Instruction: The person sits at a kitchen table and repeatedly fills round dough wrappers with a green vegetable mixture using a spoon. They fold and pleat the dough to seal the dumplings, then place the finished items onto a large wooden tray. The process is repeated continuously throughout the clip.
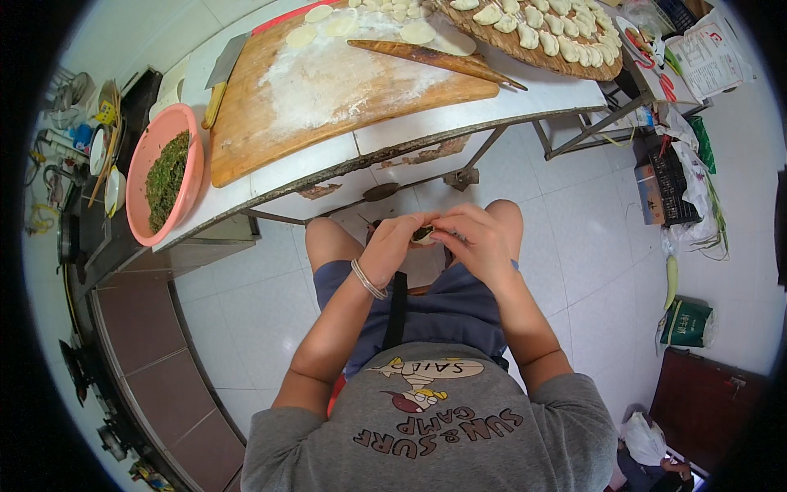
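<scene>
Over my lap, both hands meet around a small dumpling [423, 235], with dark green filling showing at its opening. My left hand [390, 246] cups it from the left, fingers curled. From the other side my right hand [477, 244] pinches the pale dough edge between thumb and fingers. Ahead lies a floured wooden board [238, 143] bearing round dough wrappers [418, 32], small dough pieces [393, 8] and a tapered rolling pin [426, 59]. A pink bowl [193, 184] of chopped green filling [167, 176] stands left of the board.
A cleaver [227, 64] rests on the board's left edge. At the far right, a round wooden tray [525, 54] carries many shaped dumplings [566, 29]. The table's front edge [385, 152] runs ahead of my knees. A black crate [674, 184] and green bag [687, 322] are at the right wall.
</scene>
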The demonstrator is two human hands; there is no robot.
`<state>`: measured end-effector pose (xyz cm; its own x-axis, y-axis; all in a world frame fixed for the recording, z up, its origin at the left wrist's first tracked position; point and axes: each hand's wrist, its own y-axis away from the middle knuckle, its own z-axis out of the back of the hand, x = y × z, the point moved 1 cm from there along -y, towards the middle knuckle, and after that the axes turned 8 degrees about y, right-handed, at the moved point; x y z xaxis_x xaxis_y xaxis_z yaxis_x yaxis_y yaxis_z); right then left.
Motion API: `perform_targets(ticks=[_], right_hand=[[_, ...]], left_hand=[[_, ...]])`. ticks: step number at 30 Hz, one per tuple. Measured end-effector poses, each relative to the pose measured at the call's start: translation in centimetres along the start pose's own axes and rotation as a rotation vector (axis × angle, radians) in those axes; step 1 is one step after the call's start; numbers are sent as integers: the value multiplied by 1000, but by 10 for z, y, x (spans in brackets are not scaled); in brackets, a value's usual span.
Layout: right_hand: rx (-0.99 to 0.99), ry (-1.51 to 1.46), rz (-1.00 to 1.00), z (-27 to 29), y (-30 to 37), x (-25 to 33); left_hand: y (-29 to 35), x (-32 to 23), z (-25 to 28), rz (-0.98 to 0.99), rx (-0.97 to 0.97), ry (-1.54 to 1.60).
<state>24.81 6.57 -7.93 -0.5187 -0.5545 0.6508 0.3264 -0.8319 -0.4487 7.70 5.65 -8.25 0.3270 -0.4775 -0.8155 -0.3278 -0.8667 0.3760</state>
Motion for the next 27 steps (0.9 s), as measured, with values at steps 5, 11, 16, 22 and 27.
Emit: perform_targets(ticks=[5,11,16,22,27], right_hand=[[49,6,29,-3,0,-3],[58,4,5,-5,0,1],[-76,-129,-110,-4,1,8],[-79,-87,-71,-6,0,7],[-87,-9,-79,-5,-3,15]], left_hand=[[2,-3,-4,57,-57,-1],[-1,3,3,29,-22,-20],[-2,9,7,-3,50,300],[-3,26,-3,-42,132,648],[-3,23,-4,-111,104,543]])
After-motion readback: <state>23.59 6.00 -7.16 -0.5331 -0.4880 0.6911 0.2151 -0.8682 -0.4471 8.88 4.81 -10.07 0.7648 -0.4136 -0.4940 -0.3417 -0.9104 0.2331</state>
